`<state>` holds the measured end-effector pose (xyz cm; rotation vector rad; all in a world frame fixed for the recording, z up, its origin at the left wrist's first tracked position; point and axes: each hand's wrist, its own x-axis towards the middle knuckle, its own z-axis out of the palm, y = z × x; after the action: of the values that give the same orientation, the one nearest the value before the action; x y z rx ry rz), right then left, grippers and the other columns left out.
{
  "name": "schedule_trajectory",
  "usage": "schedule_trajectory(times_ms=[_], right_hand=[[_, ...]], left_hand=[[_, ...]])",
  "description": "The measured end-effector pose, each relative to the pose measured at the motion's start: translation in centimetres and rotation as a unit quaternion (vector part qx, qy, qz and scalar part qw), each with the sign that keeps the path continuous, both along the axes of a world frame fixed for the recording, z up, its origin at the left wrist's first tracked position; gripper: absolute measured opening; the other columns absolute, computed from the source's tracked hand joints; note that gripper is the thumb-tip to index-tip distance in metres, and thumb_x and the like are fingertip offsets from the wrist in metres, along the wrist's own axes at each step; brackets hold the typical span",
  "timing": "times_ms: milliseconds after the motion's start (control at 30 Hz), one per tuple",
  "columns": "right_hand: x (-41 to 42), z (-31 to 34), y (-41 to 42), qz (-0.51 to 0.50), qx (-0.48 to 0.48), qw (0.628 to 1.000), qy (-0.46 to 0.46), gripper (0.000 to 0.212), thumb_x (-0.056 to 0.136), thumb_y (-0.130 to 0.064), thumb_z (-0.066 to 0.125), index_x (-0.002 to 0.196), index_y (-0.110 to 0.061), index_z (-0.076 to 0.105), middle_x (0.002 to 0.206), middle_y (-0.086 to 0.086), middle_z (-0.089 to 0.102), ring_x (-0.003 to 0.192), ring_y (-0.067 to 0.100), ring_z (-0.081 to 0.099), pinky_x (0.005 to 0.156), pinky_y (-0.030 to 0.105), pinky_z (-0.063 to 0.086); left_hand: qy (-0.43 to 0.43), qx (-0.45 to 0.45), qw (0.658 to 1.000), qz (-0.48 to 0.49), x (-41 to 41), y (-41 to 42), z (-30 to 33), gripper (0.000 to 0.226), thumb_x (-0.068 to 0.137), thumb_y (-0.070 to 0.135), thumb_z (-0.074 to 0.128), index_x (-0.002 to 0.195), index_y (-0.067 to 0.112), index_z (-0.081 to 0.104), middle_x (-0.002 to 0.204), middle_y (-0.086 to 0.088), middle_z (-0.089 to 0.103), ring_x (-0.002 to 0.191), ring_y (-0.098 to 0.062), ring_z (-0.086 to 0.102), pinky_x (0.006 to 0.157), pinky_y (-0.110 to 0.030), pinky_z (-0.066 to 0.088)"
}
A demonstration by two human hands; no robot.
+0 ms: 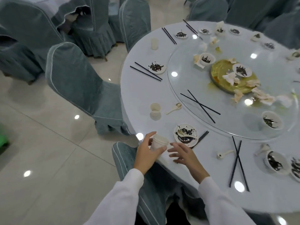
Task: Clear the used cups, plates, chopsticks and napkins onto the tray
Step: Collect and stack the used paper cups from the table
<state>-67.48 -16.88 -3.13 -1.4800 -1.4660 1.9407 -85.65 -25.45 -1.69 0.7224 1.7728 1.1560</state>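
Round banquet table (pixel 142 95), littered with used dishes, fills your head view; no tray shows. Your left hand (pixel 146 153) is wrapped around a white cup (pixel 158 142), tilted at the table's near edge. Your right hand (pixel 183 154), fingers spread and empty, hovers just beside it, nearer the dirty plate (pixel 186 134).

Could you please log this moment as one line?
left hand: grips white paper cup | right hand: open, empty | tray: unseen

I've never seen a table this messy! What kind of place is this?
Probably a restaurant banquet hall after a big meal. The round table has a glass turntable in the middle, matching cloth-covered chairs stand all around, and many dirty plates and black chopsticks mark separate seats.
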Motion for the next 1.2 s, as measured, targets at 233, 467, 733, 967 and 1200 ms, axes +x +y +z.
schedule_trajectory(times_ms=[233,467,733,967,1200], right_hand=[[0.1,0.0,-1.9,-0.076,0.023,0.996,-0.037,0.018,0.104,-0.032,0.065,0.115,-0.021,0.074,0.102,0.003,0.081,0.092,0.021,0.074,0.089,0.043,0.059],[-2.2,-0.2,-2.4,-0.058,0.042,0.997,-0.042,0.015,0.105,-0.031,0.061,0.113,-0.026,0.073,0.099,-0.004,0.080,0.094,0.016,0.076,0.077,0.029,0.053],[-8.1,-1.4,-0.8,-0.081,0.064,0.993,-0.051,0.013,0.100,-0.024,0.066,0.110,-0.030,0.073,0.102,-0.004,0.078,0.093,0.018,0.076,0.075,0.029,0.055],[-15.3,-3.5,5.0,-0.153,0.115,0.971,-0.141,0.045,0.098,-0.026,0.070,0.141,-0.025,0.057,0.123,-0.004,0.066,0.102,0.014,0.067,0.087,0.034,0.056],[-21.7,-4.8,9.9,-0.197,0.095,0.950,-0.225,0.095,0.090,-0.030,0.082,0.166,-0.024,0.025,0.155,0.010,0.041,0.129,0.033,0.056,0.110,0.047,0.048]], left_hand=[[-0.028,0.017,0.999,0.008,-2.9,-1.6,0.7,0.072,0.081,0.038,0.090,0.141,0.048,0.050,0.130,0.015,0.064,0.118,-0.003,0.060,0.094,-0.025,0.056],[0.008,0.028,1.000,0.004,-5.6,-3.8,2.6,0.068,0.079,0.038,0.092,0.137,0.044,0.056,0.126,0.022,0.065,0.111,0.007,0.062,0.078,-0.008,0.054],[-0.007,0.035,0.999,0.002,-10.9,-2.5,2.9,0.066,0.079,0.038,0.092,0.135,0.041,0.058,0.125,0.020,0.069,0.106,0.012,0.064,0.078,-0.011,0.055],[-0.038,0.026,0.998,-0.053,-19.6,4.0,0.4,0.066,0.079,0.035,0.093,0.135,0.043,0.058,0.126,0.012,0.071,0.115,-0.006,0.067,0.099,-0.033,0.057],[-0.041,-0.006,0.989,-0.143,-27.8,8.6,-1.5,0.065,0.076,0.041,0.092,0.132,0.048,0.058,0.127,0.013,0.070,0.115,-0.001,0.065,0.095,-0.024,0.055]])
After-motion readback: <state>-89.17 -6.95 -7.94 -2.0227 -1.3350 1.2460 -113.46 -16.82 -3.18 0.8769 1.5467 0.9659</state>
